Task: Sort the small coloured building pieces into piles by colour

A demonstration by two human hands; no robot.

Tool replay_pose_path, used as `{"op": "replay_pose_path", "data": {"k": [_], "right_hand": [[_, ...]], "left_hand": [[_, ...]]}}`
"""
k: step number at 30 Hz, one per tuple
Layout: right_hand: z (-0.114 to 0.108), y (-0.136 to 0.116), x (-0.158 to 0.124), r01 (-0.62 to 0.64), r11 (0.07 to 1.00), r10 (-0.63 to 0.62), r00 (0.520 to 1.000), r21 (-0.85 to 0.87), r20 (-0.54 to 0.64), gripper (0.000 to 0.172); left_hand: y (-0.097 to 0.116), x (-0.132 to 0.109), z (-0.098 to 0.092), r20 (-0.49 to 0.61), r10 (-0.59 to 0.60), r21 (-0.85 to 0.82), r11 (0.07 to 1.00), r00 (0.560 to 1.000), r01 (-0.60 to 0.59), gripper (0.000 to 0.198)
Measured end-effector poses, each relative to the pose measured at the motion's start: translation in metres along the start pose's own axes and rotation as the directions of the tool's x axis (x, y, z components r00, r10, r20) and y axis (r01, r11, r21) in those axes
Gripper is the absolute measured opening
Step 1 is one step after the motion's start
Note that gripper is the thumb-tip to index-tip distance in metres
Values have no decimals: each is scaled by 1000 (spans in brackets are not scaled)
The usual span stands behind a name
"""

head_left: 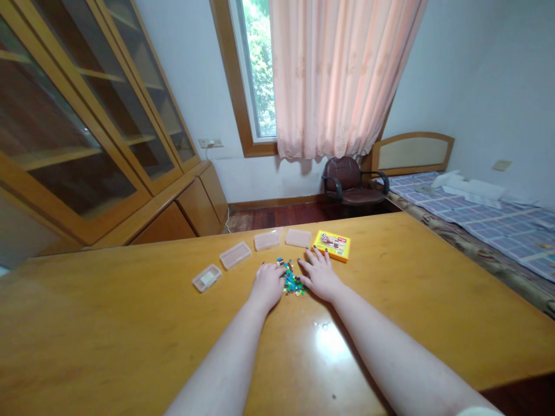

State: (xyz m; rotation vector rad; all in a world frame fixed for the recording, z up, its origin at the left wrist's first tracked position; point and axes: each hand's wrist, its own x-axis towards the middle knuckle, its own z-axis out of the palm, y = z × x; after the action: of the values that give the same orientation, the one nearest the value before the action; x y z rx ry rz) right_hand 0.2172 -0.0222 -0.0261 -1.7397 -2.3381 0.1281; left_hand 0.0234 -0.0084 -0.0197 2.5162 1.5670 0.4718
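A small heap of tiny building bricks [291, 282], blue, green, brown and cream, lies on the wooden table between my hands. At its left edge rests my left hand [267, 285], palm down, with bent fingers reaching to the bricks; its fingertips are partly hidden. My right hand [322, 277] lies on the right side of the heap, fingers spread, thumb by the bricks. Just beyond its fingertips is a flat yellow box [340, 245] with a printed picture. Neither hand visibly lifts a brick.
Several clear plastic trays stand in an arc beyond the heap, among them a small one [202, 282] with a pale item inside and a larger one [235, 256]. The table [108, 323] reaches towards a chair [347, 179], a bed [489, 214] and a glass-fronted cabinet [143, 98].
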Motion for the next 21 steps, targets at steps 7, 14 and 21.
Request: {"op": "replay_pose_path", "data": {"k": [7, 14, 21], "right_hand": [[-9, 2, -6, 41, 997, -35, 996, 69, -80, 43], [-13, -2, -8, 154, 979, -155, 988, 132, -5, 40], [-12, -1, -7, 103, 989, -107, 994, 104, 32, 48]], "left_hand": [[0, -2, 0, -6, 58, -54, 997, 998, -59, 42], [3, -4, 2, -12, 6, 27, 1000, 1000, -6, 38], [4, -3, -1, -38, -28, 9, 1000, 999, 28, 35]]}}
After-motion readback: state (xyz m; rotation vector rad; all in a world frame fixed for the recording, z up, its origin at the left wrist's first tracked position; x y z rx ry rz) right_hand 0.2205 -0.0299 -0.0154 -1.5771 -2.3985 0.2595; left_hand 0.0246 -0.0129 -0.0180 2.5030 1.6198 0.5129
